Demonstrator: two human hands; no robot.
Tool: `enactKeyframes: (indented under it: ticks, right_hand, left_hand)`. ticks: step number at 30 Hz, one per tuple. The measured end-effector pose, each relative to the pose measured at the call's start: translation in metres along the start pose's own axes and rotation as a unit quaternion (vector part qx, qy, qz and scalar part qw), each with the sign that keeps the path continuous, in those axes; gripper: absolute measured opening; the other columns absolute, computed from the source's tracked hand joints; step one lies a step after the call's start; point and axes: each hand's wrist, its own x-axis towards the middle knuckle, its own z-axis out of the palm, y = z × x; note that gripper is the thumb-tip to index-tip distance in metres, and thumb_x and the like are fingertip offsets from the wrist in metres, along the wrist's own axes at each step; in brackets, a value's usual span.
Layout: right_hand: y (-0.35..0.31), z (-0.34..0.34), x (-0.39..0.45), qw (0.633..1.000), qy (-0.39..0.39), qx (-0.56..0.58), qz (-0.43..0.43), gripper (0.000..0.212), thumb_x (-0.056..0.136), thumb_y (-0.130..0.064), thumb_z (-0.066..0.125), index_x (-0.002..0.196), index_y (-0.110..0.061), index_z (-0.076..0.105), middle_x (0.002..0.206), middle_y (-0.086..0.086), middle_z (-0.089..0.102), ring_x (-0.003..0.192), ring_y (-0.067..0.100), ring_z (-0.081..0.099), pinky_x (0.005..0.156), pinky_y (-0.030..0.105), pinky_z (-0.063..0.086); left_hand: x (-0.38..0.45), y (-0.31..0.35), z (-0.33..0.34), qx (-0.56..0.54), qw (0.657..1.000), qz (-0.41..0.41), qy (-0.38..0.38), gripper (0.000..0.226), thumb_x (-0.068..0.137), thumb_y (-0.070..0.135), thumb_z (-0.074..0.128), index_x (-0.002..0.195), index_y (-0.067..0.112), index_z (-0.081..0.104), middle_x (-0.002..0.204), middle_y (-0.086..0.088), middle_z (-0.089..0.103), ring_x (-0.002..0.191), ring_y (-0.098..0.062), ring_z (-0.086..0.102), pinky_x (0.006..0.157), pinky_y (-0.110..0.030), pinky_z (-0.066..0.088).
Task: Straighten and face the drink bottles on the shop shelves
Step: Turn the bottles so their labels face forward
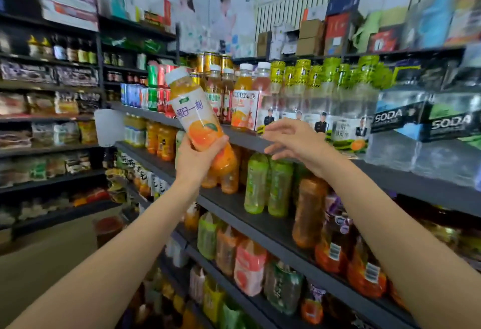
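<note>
My left hand (194,158) grips an orange juice bottle (194,109) near its base. The bottle has a white cap and a white label with an orange picture, and it tilts to the upper left in front of the grey shelf (244,141). My right hand (294,141) hovers open just to the right, fingers stretched toward the shelf's front edge and holding nothing. On that shelf stand juice bottles with white caps (244,99) and clear bottles with yellow caps (296,86). Below are green tea bottles (268,185) and orange drinks (161,141).
Shrink-wrapped soda water packs (426,125) fill the shelf at the right. Gold cans (212,61) stand behind the juice bottles. Lower shelves hold more drinks in pouches and bottles (250,266). Snack shelves (46,120) line the left wall, and cardboard boxes (309,36) sit on top.
</note>
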Motion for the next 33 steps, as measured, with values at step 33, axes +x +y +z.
enactKeyframes:
  ticks: [33]
  right_hand:
    - [0.072,-0.173,-0.663,0.75,0.427,-0.276,0.423,0.053,0.067,-0.031,0.081,0.114,-0.017,0.061,0.113,0.003,0.067,0.106,0.019,0.061,0.084,0.03,0.048]
  left_hand:
    - [-0.636,0.064,0.246,0.065,0.602,0.113,-0.788,0.068,0.063,0.037,0.084,0.122,0.019,0.056,0.12,-0.003,0.065,0.112,-0.021,0.059,0.083,-0.029,0.047]
